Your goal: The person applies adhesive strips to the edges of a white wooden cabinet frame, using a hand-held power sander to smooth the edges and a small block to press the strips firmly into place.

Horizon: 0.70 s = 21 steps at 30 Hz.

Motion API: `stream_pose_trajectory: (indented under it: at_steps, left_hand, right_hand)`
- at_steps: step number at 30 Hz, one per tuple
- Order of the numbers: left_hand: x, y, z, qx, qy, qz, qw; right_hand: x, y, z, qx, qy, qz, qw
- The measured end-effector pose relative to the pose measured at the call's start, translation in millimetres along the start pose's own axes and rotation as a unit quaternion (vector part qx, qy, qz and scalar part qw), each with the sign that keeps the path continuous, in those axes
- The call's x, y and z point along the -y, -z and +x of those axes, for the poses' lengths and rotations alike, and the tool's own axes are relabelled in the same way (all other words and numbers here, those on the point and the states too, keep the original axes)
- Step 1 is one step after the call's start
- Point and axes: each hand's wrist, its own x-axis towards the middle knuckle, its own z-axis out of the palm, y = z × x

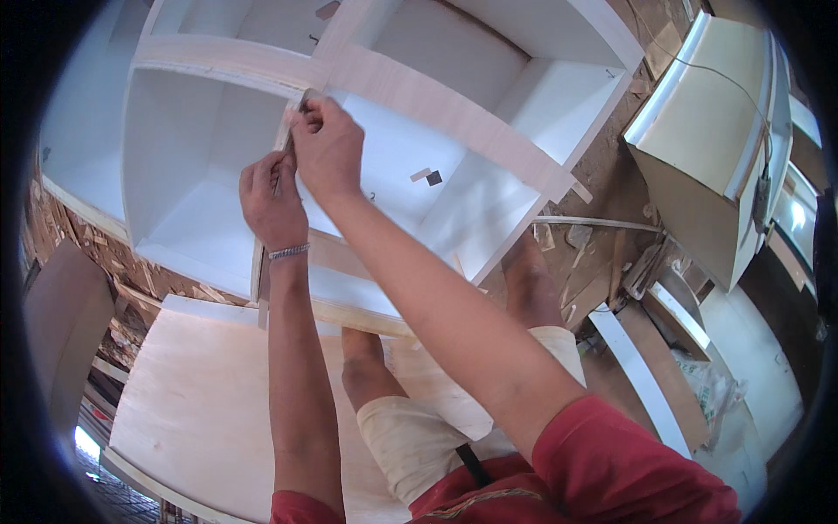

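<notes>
A white-lined wooden cabinet carcass [454, 83] with several compartments lies in front of me. My left hand [274, 201], with a chain bracelet at its wrist, is closed at the front edge of a divider, its fingers pinching a thin edging strip [263, 313]. The strip's lower end sticks out past the cabinet's near rail. Just above it, my right hand [328, 144] is closed too, thumb and fingers pinched together on the upper part of that edge. The fingers hide exactly what lies between them.
Two small chips, one pale [421, 175] and one dark [435, 178], lie inside the middle compartment. Below the cabinet is a wide plywood panel [201, 393]. A cream box-like cabinet part [698, 113] stands at right, near boards and a clear plastic bag [714, 384]. Scraps litter the ground.
</notes>
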Motion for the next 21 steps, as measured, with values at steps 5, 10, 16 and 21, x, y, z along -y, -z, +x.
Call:
stream_pose_trajectory:
  at_steps: [5,10,16,21]
  left_hand:
    - [-3.9,-5.1,1.0,-0.008,-0.027,0.016,0.999]
    - [-4.4,-6.9,0.7,-0.014,-0.045,0.042,0.998]
    - [-2.4,-7.1,4.5,-0.006,-0.046,0.055,0.997]
    - [-3.5,-4.1,4.2,0.009,-0.034,0.044,0.998]
  right_hand:
    - [-5.6,0.4,-5.5,-0.024,0.000,0.029,0.999]
    - [-3.6,0.6,-1.5,-0.011,-0.017,0.000,1.000]
    - [-5.2,0.1,-0.5,-0.025,-0.003,0.006,1.000]
    - [-4.7,7.6,4.4,0.008,-0.026,0.037,0.999]
